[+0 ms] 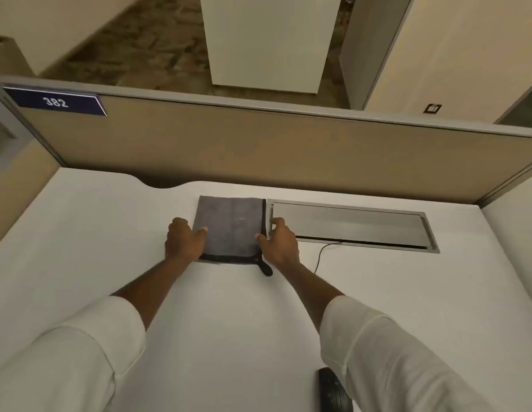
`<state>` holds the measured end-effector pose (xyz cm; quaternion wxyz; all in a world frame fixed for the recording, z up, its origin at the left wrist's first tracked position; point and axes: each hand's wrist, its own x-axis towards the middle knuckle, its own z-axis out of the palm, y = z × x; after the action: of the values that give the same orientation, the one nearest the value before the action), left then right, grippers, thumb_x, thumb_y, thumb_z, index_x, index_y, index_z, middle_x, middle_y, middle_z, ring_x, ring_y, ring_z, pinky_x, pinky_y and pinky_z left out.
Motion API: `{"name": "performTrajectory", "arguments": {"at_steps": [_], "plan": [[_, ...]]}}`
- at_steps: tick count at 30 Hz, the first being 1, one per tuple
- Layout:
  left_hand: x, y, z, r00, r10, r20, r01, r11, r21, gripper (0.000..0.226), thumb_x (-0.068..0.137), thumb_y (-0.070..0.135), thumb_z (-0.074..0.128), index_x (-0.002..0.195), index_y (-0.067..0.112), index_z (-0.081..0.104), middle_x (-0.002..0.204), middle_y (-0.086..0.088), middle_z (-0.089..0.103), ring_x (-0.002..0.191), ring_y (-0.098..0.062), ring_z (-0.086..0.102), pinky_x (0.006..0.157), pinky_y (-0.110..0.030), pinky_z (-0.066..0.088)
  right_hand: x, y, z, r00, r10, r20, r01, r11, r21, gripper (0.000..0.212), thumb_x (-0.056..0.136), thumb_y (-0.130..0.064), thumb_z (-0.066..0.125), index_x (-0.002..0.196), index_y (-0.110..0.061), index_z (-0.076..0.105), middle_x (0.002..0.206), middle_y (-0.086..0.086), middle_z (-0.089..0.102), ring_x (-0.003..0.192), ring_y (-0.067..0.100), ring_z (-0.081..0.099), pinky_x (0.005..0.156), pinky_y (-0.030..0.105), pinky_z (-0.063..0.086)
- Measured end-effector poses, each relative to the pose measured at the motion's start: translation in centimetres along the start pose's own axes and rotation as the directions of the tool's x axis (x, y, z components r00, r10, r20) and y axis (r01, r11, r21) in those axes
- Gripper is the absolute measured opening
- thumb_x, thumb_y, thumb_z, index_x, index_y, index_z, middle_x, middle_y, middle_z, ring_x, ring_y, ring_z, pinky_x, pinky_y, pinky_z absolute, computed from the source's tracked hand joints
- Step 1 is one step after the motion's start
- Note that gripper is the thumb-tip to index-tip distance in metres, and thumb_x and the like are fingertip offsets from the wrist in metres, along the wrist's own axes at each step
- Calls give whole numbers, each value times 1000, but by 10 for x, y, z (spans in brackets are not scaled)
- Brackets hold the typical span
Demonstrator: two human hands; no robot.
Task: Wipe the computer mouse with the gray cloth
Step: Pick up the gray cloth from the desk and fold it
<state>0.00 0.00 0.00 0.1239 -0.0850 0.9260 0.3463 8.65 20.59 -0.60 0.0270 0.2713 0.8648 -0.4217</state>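
You've got cloth (230,228) on worktop (80,248), touching cable hatch (351,226) on its left; mouse (333,389) well nearer you than hatch.

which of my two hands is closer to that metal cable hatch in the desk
Your right hand. It sits at the gray cloth's right edge, right beside the hatch's left end. Your left hand is on the cloth's far side, away from the hatch.

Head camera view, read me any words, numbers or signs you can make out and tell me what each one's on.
"382": white digits on the dark blue plate at the partition's top left.
Wall plate, far right: a small mark, too small to read.
Cloth, mouse, desk: no text visible.
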Motion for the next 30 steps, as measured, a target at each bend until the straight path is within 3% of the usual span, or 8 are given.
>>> {"name": "performTrajectory", "arguments": {"at_steps": [6, 12, 14, 17, 22, 24, 27, 30], "plan": [[27, 18, 2, 958, -247, 147, 270, 948, -166, 61, 100, 29, 74, 146, -3, 49, 149, -23, 57, 134, -44, 58, 108, -50, 53, 27, -5, 14, 984, 180, 4, -179, 976, 127, 57, 88, -32, 84, 131, -12, 52, 115, 4, 63, 101, 27, 63, 80, 36, 54], [20, 5, 3, 937, -282, 207, 339, 878, -338, 39, 90, 11, 81, 122, -7, 67, 124, -22, 73, 109, -41, 70, 96, -47, 62, 31, 4, 17, 943, 313, 111, -331, 909, 252, 37, 84, -14, 84, 107, -13, 55, 105, 7, 65, 92, 26, 66, 87, 41, 64], [9, -3, -2, 944, -251, 213, 318, 864, -391, 25, 88, 11, 84, 106, -2, 74, 117, -19, 77, 101, -37, 72, 91, -41, 62, 26, 11, 10, 944, 301, 136, -329, 891, 313, 40, 83, -9, 85, 116, -9, 62, 113, 10, 69, 97, 29, 68, 85, 43, 66], [-14, -11, -14, 955, -186, 232, 279, 829, -485, 10, 85, 7, 87, 91, 5, 79, 107, -17, 81, 91, -30, 75, 84, -33, 60, 9, 15, -8, 954, 240, 180, -296, 849, 437, 56, 82, -4, 87, 131, -12, 60, 117, 7, 67, 92, 20, 67, 57, 22, 58], [-69, -19, -41, 973, -37, 226, 169, 783, -599, 14, 86, 9, 87, 98, 14, 82, 89, 6, 84, 106, -24, 76, 73, -23, 55, -42, 28, -45, 986, 52, 159, -126, 854, 505, 57, 81, -4, 88, 131, -18, 65, 80, 3, 70, 67, 8, 71, 53, 13, 50], [-96, -25, -48, 986, 49, 161, 59, 796, -602, 15, 85, 11, 88, 98, 17, 82, 97, 6, 84, 112, -24, 74, 80, -23, 56, -69, 33, -61, 989, -18, 148, -63, 849, 524, 58, 82, -4, 87, 132, -25, 68, 80, 7, 67, 68, 7, 70, 58, 13, 52], [-135, -31, -59, 989, 147, 25, -110, 835, -539, 20, 79, 16, 94, 91, 22, 78, 135, 7, 70, 126, -18, 64, 103, -34, 51, -118, 40, -84, 983, -102, 152, 5, 845, 534, 57, 79, -2, 88, 127, -28, 73, 90, 12, 68, 81, 16, 74, 69, 20, 59], [-173, -38, -71, 945, 324, 49, -244, 797, -553, 20, 83, 12, 90, 80, 23, 73, 153, 20, 58, 138, -5, 56, 112, -30, 40, -169, 49, -103, 980, -132, 147, 38, 855, 518, 49, 73, -1, 92, 112, -30, 82, 102, -1, 80, 95, 14, 77, 75, 22, 61]]}}
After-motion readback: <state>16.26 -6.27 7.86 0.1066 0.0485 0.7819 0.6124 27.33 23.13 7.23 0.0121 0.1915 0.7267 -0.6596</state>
